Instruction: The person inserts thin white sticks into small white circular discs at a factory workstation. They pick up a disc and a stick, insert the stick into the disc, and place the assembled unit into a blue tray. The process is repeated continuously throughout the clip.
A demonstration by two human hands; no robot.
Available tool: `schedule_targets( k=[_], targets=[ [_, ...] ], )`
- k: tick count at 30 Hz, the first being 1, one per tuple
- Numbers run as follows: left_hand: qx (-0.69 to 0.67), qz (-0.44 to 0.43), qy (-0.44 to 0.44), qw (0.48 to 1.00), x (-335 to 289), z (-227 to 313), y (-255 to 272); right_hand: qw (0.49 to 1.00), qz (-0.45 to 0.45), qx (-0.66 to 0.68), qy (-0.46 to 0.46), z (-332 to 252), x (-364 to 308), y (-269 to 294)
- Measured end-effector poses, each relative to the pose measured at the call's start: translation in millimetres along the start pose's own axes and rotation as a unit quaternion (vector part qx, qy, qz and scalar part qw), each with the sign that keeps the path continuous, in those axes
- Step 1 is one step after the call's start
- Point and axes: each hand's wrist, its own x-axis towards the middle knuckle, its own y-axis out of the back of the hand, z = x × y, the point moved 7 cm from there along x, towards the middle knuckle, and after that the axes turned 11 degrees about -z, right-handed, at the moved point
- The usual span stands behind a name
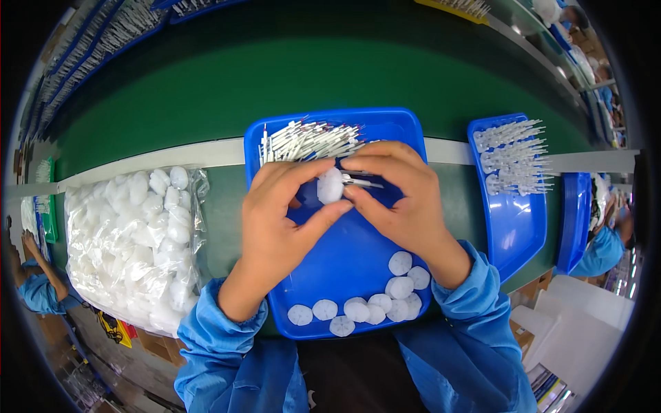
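Above the blue tray [337,272], my left hand [275,217] pinches a white round disc [330,187] between thumb and fingers. Close against its right side, my right hand [410,199] grips a few thin white sticks [363,182], whose ends point away from the disc. Whether a stick touches or enters the disc, I cannot tell. Many white sticks with some reddish tips lie in a pile [310,141] at the tray's far end. Several loose translucent white discs [399,288] rest along its near edge and near right corner.
A clear plastic bag [131,241] full of white discs lies to the left. On the right, a smaller blue tray [516,234] holds rows of discs with sticks standing in them [509,158]. More filled trays [103,55] stand far left. Other people work at both sides.
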Motion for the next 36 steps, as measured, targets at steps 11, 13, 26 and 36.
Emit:
schedule_targets(
  k=[11, 13, 26, 36],
  targets=[
    [0.072, 0.058, -0.083, 0.992, -6.6, 16.3, -0.3, 0.974, -0.084, 0.203, -0.053, 4.8, -4.6, -16.4],
    [0.074, 0.059, -0.088, 0.992, -6.1, 19.6, -1.8, 0.966, -0.098, 0.225, -0.079, 8.3, -8.5, -19.9],
    [0.027, 0.061, -0.097, 0.993, -5.9, 22.3, -1.4, 0.957, -0.064, 0.272, -0.072, 16.0, -12.7, -18.1],
    [0.037, 0.060, -0.086, 0.994, -7.2, 23.6, -2.7, 0.923, -0.080, 0.365, -0.091, 16.7, -13.9, -21.8]
  ],
)
